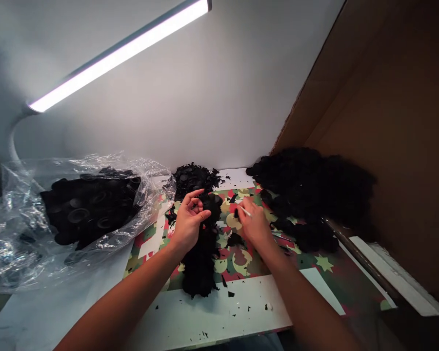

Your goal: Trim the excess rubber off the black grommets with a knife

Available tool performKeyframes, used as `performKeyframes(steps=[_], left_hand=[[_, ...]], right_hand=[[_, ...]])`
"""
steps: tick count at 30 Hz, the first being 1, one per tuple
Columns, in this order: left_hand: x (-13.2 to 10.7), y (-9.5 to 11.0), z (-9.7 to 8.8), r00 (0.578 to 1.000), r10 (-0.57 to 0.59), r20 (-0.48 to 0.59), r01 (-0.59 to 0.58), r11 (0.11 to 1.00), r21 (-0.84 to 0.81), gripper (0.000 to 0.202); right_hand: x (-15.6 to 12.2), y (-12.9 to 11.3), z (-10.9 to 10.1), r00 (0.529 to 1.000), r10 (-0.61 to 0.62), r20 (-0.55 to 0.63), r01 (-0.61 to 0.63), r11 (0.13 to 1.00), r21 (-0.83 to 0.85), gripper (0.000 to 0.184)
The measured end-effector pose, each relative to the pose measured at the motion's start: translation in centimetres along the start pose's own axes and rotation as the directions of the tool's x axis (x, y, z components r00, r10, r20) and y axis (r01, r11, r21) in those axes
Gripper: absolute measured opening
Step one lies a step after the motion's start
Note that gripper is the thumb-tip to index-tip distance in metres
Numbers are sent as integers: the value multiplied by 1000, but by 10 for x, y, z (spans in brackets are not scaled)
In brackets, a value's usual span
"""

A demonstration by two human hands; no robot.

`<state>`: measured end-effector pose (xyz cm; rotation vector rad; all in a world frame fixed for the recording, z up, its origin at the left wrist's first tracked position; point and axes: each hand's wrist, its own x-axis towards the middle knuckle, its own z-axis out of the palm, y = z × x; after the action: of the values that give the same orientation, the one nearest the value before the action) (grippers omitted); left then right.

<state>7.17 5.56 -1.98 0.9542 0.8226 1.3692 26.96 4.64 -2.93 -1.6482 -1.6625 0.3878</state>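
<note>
My left hand (190,217) is at the middle of the table, its thumb and fingers curled around the edge of a dark, round, rubber-like piece (211,204). Black on black, that piece is hard to tell from what lies behind it. To its right, my right hand (255,222) is closed on a thin white-handled tool (244,209), whose tip I cannot make out. Below my left hand a heap of black pieces (199,265) runs toward the front edge. Small black scraps (235,239) lie between my two forearms.
A clear plastic bag (151,195) with black round parts lies at left. Black scraps (192,178) are heaped at the back, and a larger black pile (300,185) stands at right against a cardboard wall (388,122). A lit lamp (124,53) hangs above the patterned sheet (237,265).
</note>
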Motion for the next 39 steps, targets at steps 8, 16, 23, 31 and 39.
performKeyframes(steps=[8,16,23,31,39], left_hand=[[6,-2,-10,978,-207,-24,201,966,-161,38],[0,-4,1,953,-288,-90,265,941,-209,44],[3,1,-6,913,-406,41,404,913,59,41],[-3,16,1,942,-327,74,305,927,216,43],[-5,15,1,960,-269,72,255,953,164,46]], right_hand=[[5,6,-13,991,62,116,-90,964,250,25],[-10,-21,8,929,131,345,-353,588,728,34],[-15,-31,6,990,-46,135,-45,799,600,28],[-16,-36,-6,986,-161,44,116,853,508,19],[-20,-42,-8,974,-224,-12,208,883,421,21]])
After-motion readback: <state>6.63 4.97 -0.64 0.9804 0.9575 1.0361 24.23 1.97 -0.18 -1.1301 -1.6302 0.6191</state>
